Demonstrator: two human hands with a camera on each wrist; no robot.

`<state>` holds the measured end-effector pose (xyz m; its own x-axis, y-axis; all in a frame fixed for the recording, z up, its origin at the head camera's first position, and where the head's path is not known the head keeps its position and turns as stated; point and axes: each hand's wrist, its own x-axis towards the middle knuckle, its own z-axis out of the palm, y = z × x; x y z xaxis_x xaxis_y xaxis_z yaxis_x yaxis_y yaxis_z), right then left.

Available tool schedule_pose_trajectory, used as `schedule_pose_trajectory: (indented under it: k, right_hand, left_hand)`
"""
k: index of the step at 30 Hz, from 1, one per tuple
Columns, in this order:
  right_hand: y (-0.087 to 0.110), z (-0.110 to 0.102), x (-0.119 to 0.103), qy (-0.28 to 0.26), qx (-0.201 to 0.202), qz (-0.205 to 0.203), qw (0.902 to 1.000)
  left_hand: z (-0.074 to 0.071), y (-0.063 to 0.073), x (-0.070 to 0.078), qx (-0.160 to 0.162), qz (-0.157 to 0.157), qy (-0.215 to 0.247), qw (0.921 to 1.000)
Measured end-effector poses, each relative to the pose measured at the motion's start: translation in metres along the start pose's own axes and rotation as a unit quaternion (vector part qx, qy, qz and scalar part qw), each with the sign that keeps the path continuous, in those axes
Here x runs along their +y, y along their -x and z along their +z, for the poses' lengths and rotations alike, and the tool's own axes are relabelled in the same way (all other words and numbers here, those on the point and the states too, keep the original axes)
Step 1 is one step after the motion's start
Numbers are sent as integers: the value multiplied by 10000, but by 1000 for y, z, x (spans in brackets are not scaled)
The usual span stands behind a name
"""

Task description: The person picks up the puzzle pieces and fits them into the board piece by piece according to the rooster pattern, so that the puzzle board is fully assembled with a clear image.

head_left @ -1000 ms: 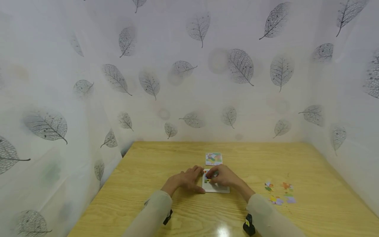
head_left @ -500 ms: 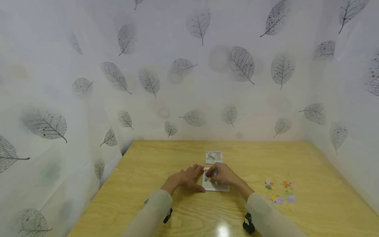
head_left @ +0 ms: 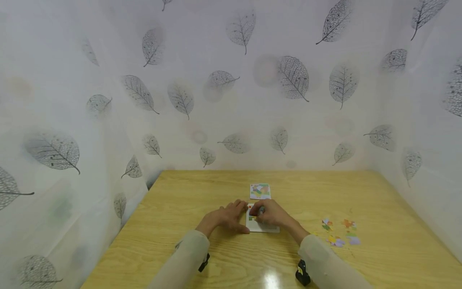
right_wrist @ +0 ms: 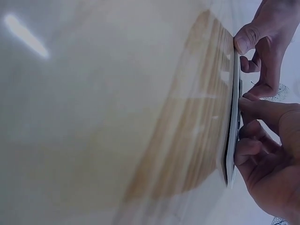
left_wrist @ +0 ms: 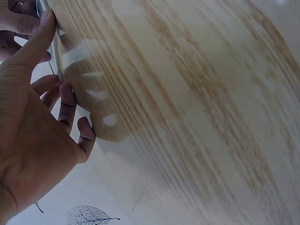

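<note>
A white puzzle tray (head_left: 268,229) lies on the table, with a few coloured pieces showing in its upper left part. My left hand (head_left: 228,219) is at its left side, fingers extended, the thumb and fingertips touching the rim. Over the tray, my right hand (head_left: 275,213) has its thumb and fingers bent together around a puzzle piece, mostly hidden under them. In the right wrist view, the right fingertips (right_wrist: 246,105) rest down on the tray surface, and the tray's edge (right_wrist: 231,136) is seen side-on. The left wrist view shows the left thumb (left_wrist: 44,30) along the edge.
Just behind the tray lies a square picture card (head_left: 260,191) with a colourful design. Several loose puzzle pieces (head_left: 353,240) are spread on the wooden table (head_left: 202,184) at the right. Leaf-patterned cloth (head_left: 234,108) surrounds the table at the back and sides.
The right fingers have shifted very slightly over the upper left part of the tray. My left hand stays at the rim, and the head view has tilted a little.
</note>
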<state>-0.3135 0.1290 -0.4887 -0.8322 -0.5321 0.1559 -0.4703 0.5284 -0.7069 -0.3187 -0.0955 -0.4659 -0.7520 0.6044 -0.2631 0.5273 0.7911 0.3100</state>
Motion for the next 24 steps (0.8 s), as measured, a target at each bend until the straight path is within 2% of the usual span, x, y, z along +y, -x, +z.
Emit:
schedule_pose_trajectory:
  k: [7,10,16,20,24]
  right_hand:
    - [3,-4,-7,-1,-72,144,9999]
    - [7,-8,-7,-226,-126,232,9994]
    - [19,-18,4,-630,92,591,9962]
    - [27,-31,13,-869,287,660,9936]
    - [38,-45,20,-1021,273,751,9916]
  left_hand:
    - [-1,1,1,-1,-8,71,10000]
    - [-1,2,1,-18,-33,94,9999]
    - [-2,3,2,-32,-76,102,9999]
    - [-2,3,2,-13,-93,62,9999]
    - [-1,1,1,-14,-78,75,9999]
